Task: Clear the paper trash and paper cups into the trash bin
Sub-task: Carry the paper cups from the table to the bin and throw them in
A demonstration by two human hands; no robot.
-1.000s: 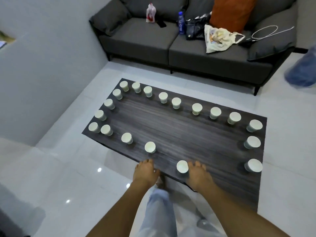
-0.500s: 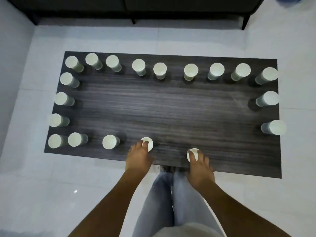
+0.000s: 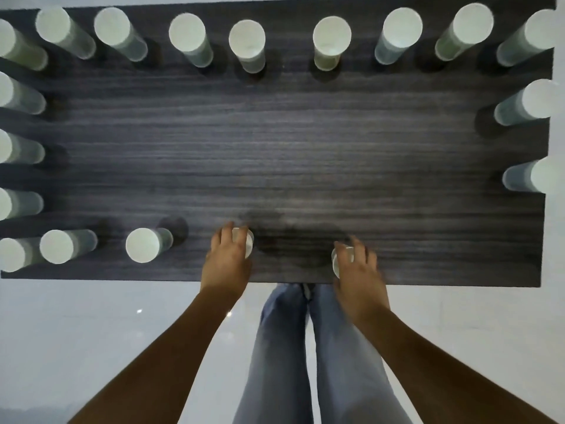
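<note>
Several white paper cups stand upright around the rim of a dark wood-grain table. My left hand curls round one cup near the table's front edge; only the cup's right side shows past the fingers. My right hand curls round another cup at the front edge, and that cup is mostly hidden under the fingers. The closest free cup stands left of my left hand. No trash bin is in view.
Cups line the far edge, such as one at the back middle, and both side edges, such as one on the right. The table's middle is bare wood. My legs in light jeans stand on pale floor tiles at the front edge.
The camera has tilted down and come closer over the table; the sofa has left the view. Both hands moved from the table's front edge onto the two nearest cups and closed round them.
</note>
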